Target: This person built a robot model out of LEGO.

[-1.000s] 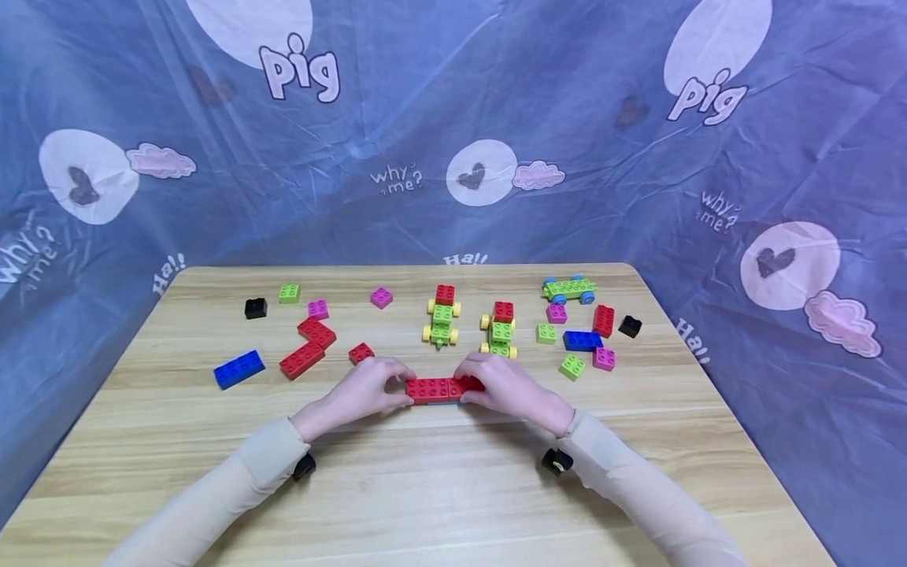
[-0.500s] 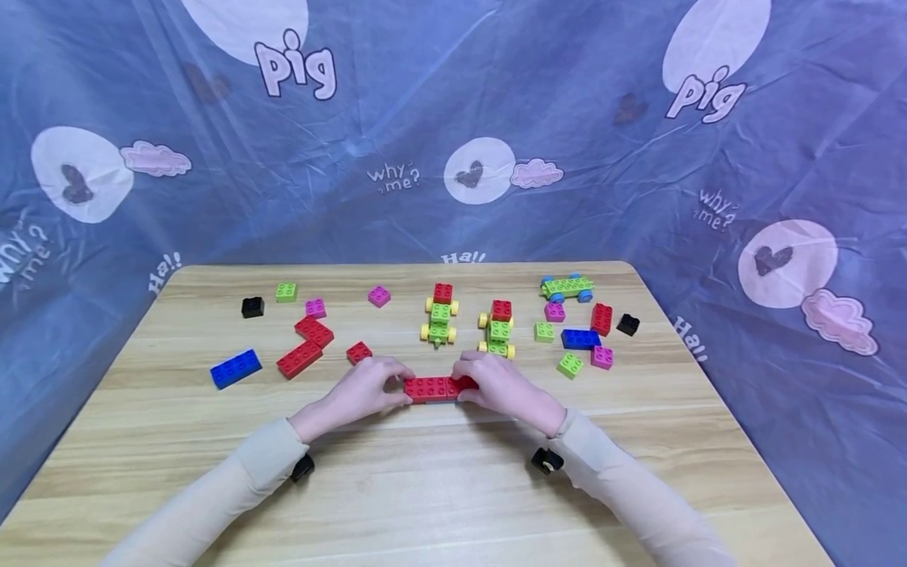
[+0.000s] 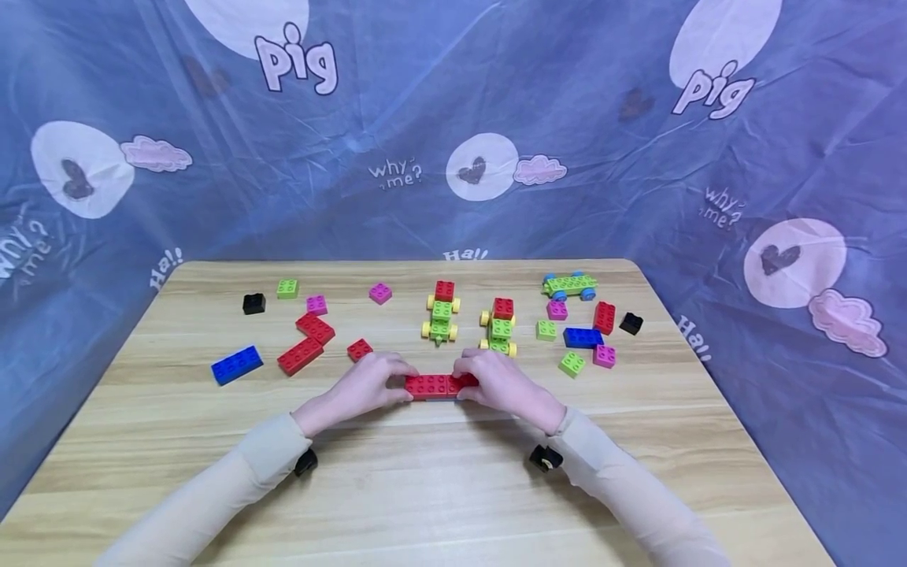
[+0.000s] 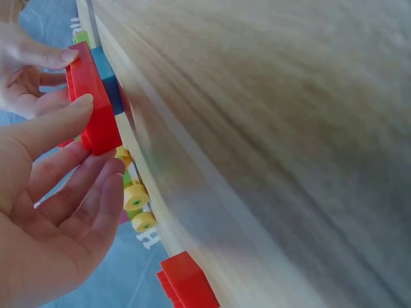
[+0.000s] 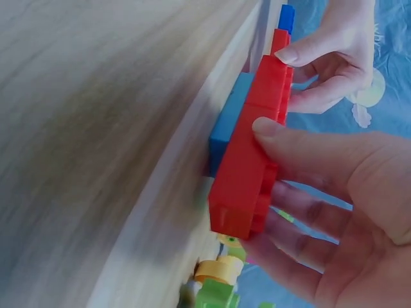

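Note:
Two red bricks, a left one (image 3: 427, 386) and a right one (image 3: 462, 383), sit end to end on top of a blue brick (image 5: 230, 119), bridging it and overhanging both its ends. My left hand (image 3: 361, 387) pinches the left red brick near its outer end, thumb on the near side. With thumb and fingers, my right hand (image 3: 509, 387) grips the right red brick and covers part of it in the head view. Both wrist views show the blue brick underneath, close to the tabletop; the fingers behind the red bricks are partly hidden.
Beyond the hands stand two yellow-wheeled cars (image 3: 441, 312) (image 3: 500, 327) topped with red bricks. A blue-wheeled green car base (image 3: 570, 285) is at the back right. Loose bricks lie on both sides, including a blue one (image 3: 237, 365) and a small red one (image 3: 359, 350) near the left hand.
The right wrist has shifted slightly inward, to the left. Both hands keep hold of the red bricks, which stay in place on the blue brick; the head view has moved slightly.

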`<state>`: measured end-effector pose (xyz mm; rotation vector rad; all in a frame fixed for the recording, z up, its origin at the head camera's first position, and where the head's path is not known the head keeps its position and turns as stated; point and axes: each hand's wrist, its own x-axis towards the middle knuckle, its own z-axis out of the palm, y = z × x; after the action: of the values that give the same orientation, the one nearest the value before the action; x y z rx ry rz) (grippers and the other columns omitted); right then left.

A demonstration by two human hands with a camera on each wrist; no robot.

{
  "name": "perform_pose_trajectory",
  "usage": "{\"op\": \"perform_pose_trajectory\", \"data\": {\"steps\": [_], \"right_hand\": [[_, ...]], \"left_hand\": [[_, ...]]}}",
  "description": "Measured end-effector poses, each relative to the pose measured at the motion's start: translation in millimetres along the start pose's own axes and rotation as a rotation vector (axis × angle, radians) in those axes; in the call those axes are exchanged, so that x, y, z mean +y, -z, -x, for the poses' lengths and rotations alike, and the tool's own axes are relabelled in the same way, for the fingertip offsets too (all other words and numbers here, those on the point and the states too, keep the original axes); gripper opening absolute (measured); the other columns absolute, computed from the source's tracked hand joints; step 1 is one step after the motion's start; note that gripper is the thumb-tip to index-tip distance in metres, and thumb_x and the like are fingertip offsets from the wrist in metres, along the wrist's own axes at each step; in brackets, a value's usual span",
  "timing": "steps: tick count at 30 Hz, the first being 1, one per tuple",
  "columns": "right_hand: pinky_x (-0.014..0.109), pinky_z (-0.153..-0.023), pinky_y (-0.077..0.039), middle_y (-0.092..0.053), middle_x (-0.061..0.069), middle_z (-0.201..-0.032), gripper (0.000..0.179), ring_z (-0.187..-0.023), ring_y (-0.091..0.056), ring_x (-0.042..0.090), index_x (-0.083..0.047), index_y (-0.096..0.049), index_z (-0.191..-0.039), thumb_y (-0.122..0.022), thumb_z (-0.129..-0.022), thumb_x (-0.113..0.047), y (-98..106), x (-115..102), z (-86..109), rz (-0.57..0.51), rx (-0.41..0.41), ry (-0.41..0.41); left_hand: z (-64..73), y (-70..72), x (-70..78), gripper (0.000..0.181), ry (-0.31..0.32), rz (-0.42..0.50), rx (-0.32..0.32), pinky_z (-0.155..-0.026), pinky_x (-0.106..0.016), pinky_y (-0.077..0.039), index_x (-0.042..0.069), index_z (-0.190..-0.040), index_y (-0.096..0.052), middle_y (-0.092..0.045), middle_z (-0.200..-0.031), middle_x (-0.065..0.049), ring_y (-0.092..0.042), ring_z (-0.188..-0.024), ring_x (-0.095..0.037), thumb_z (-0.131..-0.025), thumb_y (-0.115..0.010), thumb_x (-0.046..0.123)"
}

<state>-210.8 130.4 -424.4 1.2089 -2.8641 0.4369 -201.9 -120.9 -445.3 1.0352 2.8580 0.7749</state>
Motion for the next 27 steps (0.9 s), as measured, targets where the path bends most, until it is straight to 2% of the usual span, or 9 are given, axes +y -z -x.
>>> {"op": "perform_pose_trajectory", "data": {"steps": [6, 14, 27], "right_hand": [[0.030, -0.079, -0.059, -0.073, 0.004, -0.097, 0.025, -0.088, -0.070, 0.018, -0.009, -0.073, -0.099, -0.083, -0.079, -0.019, 1, 1, 3.2, 0.014, -0.007, -0.002], [0.032, -0.085, -0.060, -0.074, 0.007, -0.104, 0.025, -0.095, -0.070, 0.019, -0.006, -0.074, -0.107, -0.078, -0.084, -0.016, 2, 7, 7.7, -0.045, -0.024, 0.004], [0.032, -0.087, -0.059, -0.075, 0.005, -0.105, 0.024, -0.096, -0.071, 0.018, -0.009, -0.075, -0.108, -0.077, -0.086, -0.018, -3, 11, 6.3, -0.077, 0.013, 0.004]], "left_hand": [[-1.6, 0.3, 5.1, 0.033, 0.041, 0.001, -0.009, -0.088, -0.040, -0.056, 0.008, -0.110, -0.074, -0.075, -0.104, -0.005, -0.068, -0.097, -0.022, -0.080, -0.082, 0.020], [-2.4, -1.6, 8.2, 0.033, 0.069, 0.004, -0.013, -0.088, -0.040, -0.056, 0.008, -0.109, -0.074, -0.075, -0.105, -0.005, -0.067, -0.098, -0.022, -0.079, -0.082, 0.020], [-6.3, -6.8, 8.7, 0.033, 0.002, 0.040, 0.010, -0.088, -0.036, -0.058, 0.008, -0.114, -0.073, -0.074, -0.108, -0.005, -0.069, -0.098, -0.020, -0.085, -0.078, 0.022]]}}
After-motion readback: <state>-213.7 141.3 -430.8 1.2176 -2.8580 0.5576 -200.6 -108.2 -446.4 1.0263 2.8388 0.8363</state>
